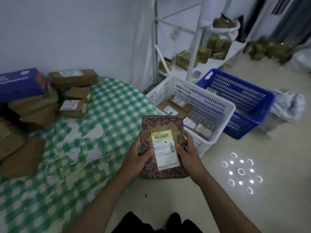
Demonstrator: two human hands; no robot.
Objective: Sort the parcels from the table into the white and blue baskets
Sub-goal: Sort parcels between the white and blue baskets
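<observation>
head view: at the centre of the frame both hands hold one purple-patterned parcel with a white shipping label facing up. the left hand grips its left edge, thumb on the label's side, and the right hand grips its right edge, fingers curled round it. the parcel hangs above the floor, between the bench edge and the white basket.

the white basket sits on the floor right of centre, touching the bench side; inside it lie several brown labelled parcels, flat on the bottom and along its near wall. just behind it, toward the upper right of the frame, stands the blue basket; one pale, blurred item shows at its far left corner, too blurred to tell what it is.

on the bench, covered in a green checked cloth, brown parcels crowd the upper left and left of the frame beside a blue box. a white shelf at the upper right carries more brown packages. a crumpled grey bag lies right of the blue basket.
</observation>
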